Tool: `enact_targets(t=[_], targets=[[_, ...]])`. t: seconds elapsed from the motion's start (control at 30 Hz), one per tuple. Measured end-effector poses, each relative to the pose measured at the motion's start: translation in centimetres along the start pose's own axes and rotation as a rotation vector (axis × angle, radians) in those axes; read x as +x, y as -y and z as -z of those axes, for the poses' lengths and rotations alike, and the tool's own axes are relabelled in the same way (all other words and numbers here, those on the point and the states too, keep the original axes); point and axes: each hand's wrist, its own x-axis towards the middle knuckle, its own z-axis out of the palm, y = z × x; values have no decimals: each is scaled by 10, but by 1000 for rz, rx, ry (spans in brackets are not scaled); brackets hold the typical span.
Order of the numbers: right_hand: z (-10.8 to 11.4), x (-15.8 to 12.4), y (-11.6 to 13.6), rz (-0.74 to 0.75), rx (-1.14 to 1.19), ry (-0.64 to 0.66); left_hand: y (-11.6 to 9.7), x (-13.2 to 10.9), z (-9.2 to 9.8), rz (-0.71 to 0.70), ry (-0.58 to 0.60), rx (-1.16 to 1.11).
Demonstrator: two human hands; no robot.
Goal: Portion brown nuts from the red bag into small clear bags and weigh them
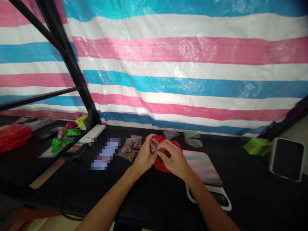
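My left hand [145, 156] is closed around a small clear zip bag [153, 146], its mouth tilted towards my other hand. The fingers of my right hand [175, 157] are pinched together at the bag's mouth. Whatever lies between them is too small to make out. Under both hands spreads a red plastic bag [160, 165] with small brown pieces showing inside. Left of my hands lie several filled small zip bags [131, 148] of brown pieces. Flat clear bags [193, 139] lie behind the red one. A kitchen scale [203, 168] sits beside and partly beneath my right forearm.
A pixelated bright rectangle [106, 154] and a white power strip [93, 133] lie to the left. Green wrapped packets [62, 144] and another red bag [15, 137] are farther left. At the right stand a green box [258, 146] and a dark-screened device [287, 159]. Striped sheeting [183, 86] hangs behind the black table.
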Motion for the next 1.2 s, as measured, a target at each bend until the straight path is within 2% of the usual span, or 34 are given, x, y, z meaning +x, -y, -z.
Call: enact_targets(t=[0.2, 0.3, 0.4, 0.53, 0.7, 0.83, 1.0, 1.1, 1.2], targets=[[-1, 0, -8, -58, 98, -113, -9, 0, 5, -5, 43, 38], [-8, 0, -10, -148, 204, -80, -9, -1, 5, -36, 61, -22], [-13, 0, -13, -172, 264, -38, -5, -3, 2, -44, 87, -77], [-14, 2, -18, -208, 309, -74, -2, -3, -4, -36, 117, -140], [-10, 4, -24, -255, 452, -217, -8, 0, 3, -29, 136, 88], [0, 7, -28, -246, 321, -372, -10, 2, 9, -29, 116, 246], [19, 6, -27, -214, -25, -463, 2, 5, 7, -7, 46, 236], [39, -9, -22, -194, -237, -381, 8, 7, 7, 30, -33, 205], [65, -34, -20, -266, -383, -221, 11, 8, 7, 46, -75, 204]])
